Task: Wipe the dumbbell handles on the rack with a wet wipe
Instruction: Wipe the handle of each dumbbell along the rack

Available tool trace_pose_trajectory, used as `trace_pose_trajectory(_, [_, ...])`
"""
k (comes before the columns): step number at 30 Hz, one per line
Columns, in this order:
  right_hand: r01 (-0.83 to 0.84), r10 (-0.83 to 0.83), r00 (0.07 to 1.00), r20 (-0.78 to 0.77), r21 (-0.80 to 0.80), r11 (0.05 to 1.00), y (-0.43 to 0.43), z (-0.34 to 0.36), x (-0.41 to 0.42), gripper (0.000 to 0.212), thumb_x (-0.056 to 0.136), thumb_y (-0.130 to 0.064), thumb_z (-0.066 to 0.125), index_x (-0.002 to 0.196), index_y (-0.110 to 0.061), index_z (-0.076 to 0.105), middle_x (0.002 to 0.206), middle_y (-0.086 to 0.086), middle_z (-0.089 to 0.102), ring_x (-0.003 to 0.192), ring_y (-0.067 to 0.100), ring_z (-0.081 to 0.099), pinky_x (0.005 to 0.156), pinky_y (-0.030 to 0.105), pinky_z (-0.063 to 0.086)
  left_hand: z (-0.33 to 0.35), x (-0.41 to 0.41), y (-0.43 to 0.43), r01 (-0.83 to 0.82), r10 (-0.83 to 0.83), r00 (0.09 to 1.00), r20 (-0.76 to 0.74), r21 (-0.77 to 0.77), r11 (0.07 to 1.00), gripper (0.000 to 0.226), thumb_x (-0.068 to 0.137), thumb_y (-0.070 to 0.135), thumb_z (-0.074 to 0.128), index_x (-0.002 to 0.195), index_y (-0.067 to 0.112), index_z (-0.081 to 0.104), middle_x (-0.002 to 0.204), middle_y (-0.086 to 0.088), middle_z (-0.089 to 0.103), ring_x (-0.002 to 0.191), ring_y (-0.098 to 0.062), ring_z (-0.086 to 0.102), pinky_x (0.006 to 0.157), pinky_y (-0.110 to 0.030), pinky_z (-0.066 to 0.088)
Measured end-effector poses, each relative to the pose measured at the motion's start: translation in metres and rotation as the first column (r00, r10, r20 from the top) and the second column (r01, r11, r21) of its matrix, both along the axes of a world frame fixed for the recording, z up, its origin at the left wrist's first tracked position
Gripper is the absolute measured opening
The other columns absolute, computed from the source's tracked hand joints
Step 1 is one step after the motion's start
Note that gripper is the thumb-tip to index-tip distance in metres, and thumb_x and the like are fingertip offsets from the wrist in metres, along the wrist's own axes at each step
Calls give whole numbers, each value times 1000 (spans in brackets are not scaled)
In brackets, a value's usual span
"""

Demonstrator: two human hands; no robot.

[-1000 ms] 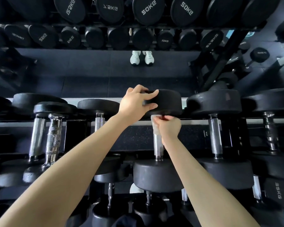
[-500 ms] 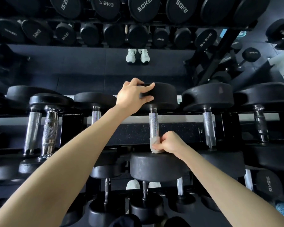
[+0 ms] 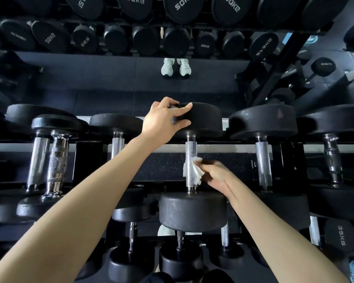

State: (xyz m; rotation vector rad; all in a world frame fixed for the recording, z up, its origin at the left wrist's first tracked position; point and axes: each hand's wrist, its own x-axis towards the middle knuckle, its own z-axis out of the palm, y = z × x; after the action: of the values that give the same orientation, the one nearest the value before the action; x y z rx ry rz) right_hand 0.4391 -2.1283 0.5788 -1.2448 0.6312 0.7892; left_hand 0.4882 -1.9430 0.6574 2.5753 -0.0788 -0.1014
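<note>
A black dumbbell lies across the top tier of the rack (image 3: 213, 148), its knurled chrome handle (image 3: 190, 152) pointing towards me. My left hand (image 3: 165, 117) grips the edge of its far head (image 3: 204, 117). My right hand (image 3: 216, 174) holds a crumpled white wet wipe (image 3: 195, 170) against the right side of the handle, about halfway down. The wipe also shows a little on the handle's left side. The near head (image 3: 192, 211) sits just below my right wrist.
More dumbbells lie on both sides, with chrome handles at left (image 3: 57, 160) and right (image 3: 263, 160). Smaller ones fill the lower tier (image 3: 131, 237). A mirror behind the rack reflects dumbbell rows and a pair of white shoes (image 3: 176, 66).
My right hand slid the wipe from the top of the handle down to its lower end, then came partway back up and loosened off to the handle's right side. My left hand stays put.
</note>
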Motion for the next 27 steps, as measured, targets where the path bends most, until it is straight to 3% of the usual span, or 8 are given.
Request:
trace_pose_trajectory(3, [167, -154, 983, 98, -143, 976, 19, 10, 14, 16, 72, 0, 76, 84, -6, 68, 78, 8, 67, 63, 14, 60, 59, 23, 48, -1, 0, 0, -5, 5, 1000, 11, 0, 1000, 43, 90, 44, 55, 133, 45, 47, 132, 10, 44, 119, -17, 37, 75, -27, 38])
trace_pose_trajectory(8, [456, -309, 877, 368, -431, 779, 64, 19, 34, 27, 69, -12, 82, 61, -11, 56, 67, 3, 62, 64, 18, 59, 60, 26, 50, -3, 0, -1, -17, 17, 1000, 16, -1, 1000, 43, 90, 43, 56, 132, 45, 48, 133, 10, 44, 119, -17, 37, 74, -27, 39])
trace_pose_trajectory(10, [404, -129, 881, 455, -581, 707, 70, 14, 26, 22, 75, -21, 76, 69, -4, 63, 69, 7, 64, 63, 17, 56, 56, 21, 47, -3, -1, -1, -14, 14, 1000, 17, 3, 1000, 43, 90, 43, 56, 132, 45, 48, 133, 10, 44, 119, -17, 38, 75, -27, 40])
trace_pose_trajectory(13, [305, 199, 836, 511, -735, 606, 67, 7, 8, 21, 81, -18, 67, 67, -7, 55, 58, -2, 47, 51, 6, 38, 46, 11, 23, -2, 0, 0, -10, 10, 1000, 12, 11, 1000, 43, 90, 43, 56, 133, 44, 47, 133, 9, 44, 120, -17, 38, 75, -27, 40])
trace_pose_trajectory(17, [216, 340, 830, 442, -817, 535, 58, 6, 9, 23, 80, -17, 64, 65, -9, 49, 52, -10, 36, 47, 2, 33, 41, 13, 24, -2, 1, 0, -15, 15, 1000, -4, 17, 1000, 43, 90, 45, 56, 132, 46, 47, 134, 11, 44, 121, -16, 36, 71, -26, 37])
trace_pose_trajectory(22, [284, 20, 914, 406, -673, 683, 65, 17, 30, 32, 78, -13, 64, 52, -15, 45, 52, -7, 48, 50, 13, 47, 47, 15, 33, -2, 2, -1, -28, 29, 1000, -9, 23, 999, 43, 90, 45, 56, 132, 48, 47, 134, 12, 43, 122, -14, 35, 70, -26, 37])
trace_pose_trajectory(25, [267, -175, 951, 254, -394, 879, 52, 18, 38, 17, 70, -9, 76, 73, -11, 60, 73, -1, 63, 66, 14, 59, 61, 23, 50, -3, 1, -1, -26, 26, 1000, 3, 25, 999, 43, 89, 46, 56, 132, 48, 47, 133, 12, 44, 122, -15, 36, 69, -26, 37])
trace_pose_trajectory(27, [228, -197, 970, 144, -247, 942, 37, 18, 43, 34, 63, -13, 85, 91, -5, 66, 86, 4, 69, 77, 16, 65, 70, 31, 54, -4, 1, -1, -25, 25, 1000, 9, 20, 999, 43, 90, 45, 55, 132, 47, 47, 134, 12, 44, 122, -15, 36, 69, -27, 38])
